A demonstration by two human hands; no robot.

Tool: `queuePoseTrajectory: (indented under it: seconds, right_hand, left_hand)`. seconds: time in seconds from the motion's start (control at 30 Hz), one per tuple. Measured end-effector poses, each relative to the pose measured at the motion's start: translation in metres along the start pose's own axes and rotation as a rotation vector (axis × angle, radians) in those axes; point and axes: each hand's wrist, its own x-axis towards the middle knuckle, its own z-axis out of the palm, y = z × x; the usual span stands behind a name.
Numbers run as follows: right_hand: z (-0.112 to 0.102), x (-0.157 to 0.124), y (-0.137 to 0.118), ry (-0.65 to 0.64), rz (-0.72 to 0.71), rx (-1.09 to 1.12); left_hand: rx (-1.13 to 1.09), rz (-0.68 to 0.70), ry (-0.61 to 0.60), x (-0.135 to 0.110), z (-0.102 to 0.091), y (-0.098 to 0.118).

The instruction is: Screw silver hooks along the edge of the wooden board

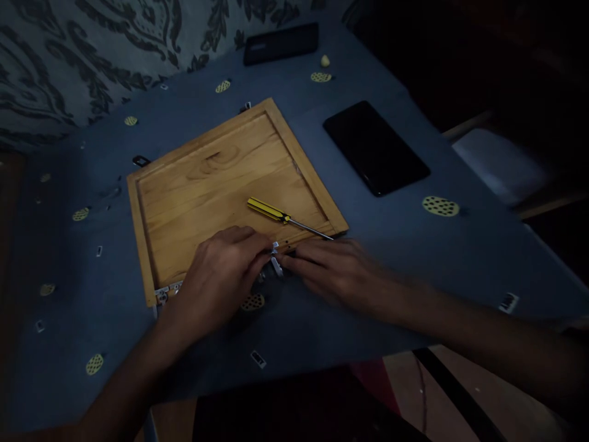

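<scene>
A wooden framed panel (202, 215) lies on the blue cloth. At its near edge, my left hand (225, 270) pinches a small silver metal hinge (277, 265) between thumb and forefinger. Fingers of my right hand (340, 270) close in on the hinge's other side, slightly blurred; both hands appear to grip it. A screwdriver (268, 210) with a yellow and black handle rests on the panel, its shaft reaching over the near edge by my right hand. Another metal hinge (168, 290) sits at the panel's near left corner, partly behind my left wrist. Small dark holes show in the frame beside the hinge.
A black phone or tablet (375, 147) lies right of the panel, and a dark phone case (281, 44) lies at the back. Near the case is a small pale knob-like piece (325, 61). A dark loop (140, 161) sticks out from the panel's far left corner.
</scene>
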Motion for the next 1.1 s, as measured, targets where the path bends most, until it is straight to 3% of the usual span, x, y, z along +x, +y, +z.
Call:
queuePoseTrajectory:
  seconds: [0.3,0.9,1.1]
  right_hand:
    - [0.007,-0.001,0.002,-0.029,0.009,-0.033]
    - [0.005,0.003,0.003,0.015,-0.034,-0.038]
    - [0.005,0.003,0.003,0.067,-0.056,-0.024]
  left_hand:
    - [0.225,0.057,-0.156,0.012,-0.007,0.0]
    - [0.603,0.385,-0.295,0.012,-0.013,0.006]
    - [0.686,0.471,-0.266,0.015,-0.014,0.006]
